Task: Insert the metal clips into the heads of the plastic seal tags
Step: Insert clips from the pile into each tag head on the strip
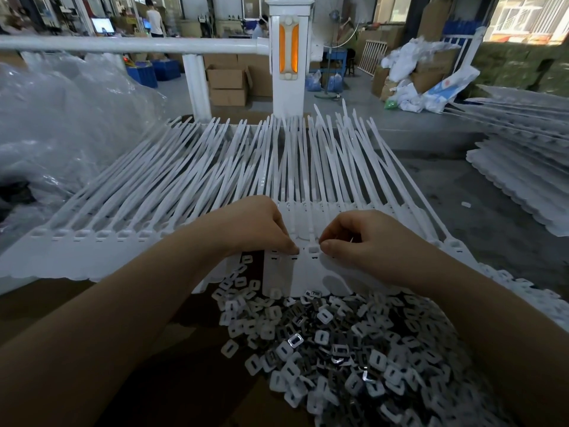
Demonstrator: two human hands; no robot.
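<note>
Below — glossy square clips (pixel 354 349), heaped

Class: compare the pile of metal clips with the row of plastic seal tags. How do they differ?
The metal clips are small, squarish and heaped loosely nearest the person; the seal tags are long white strips laid side by side in a joined row. The clips look partly shiny, the tags matt. Both are many identical pieces.

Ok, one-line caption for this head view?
Left hand and right hand work a seal tag head above a heap of metal clips.
</note>
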